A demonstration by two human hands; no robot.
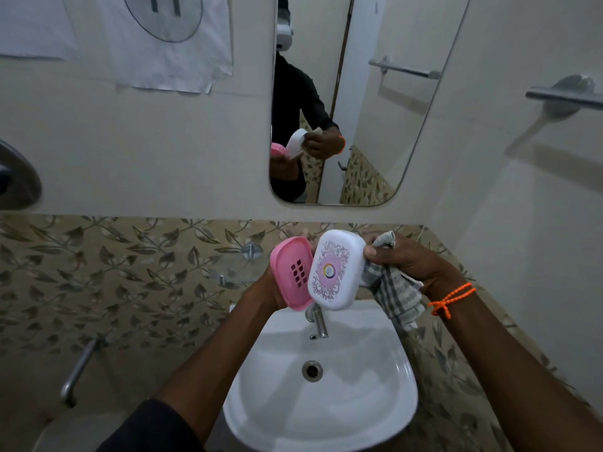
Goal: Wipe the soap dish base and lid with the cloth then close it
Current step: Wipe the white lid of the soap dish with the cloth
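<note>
here right fingers point(372, 252) pinch cloth point(393, 290) against lid point(336, 270).

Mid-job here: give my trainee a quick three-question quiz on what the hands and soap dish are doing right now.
1. True or false: the soap dish is closed.
2. Which hand holds the checked cloth? A left, B right.
3. Fill in: both hands are held above the white ____.

Key
1. False: the pink base and the white lid stand apart, the base in the left hand.
2. B: the right hand grips it beside the lid.
3. Sink.
</note>
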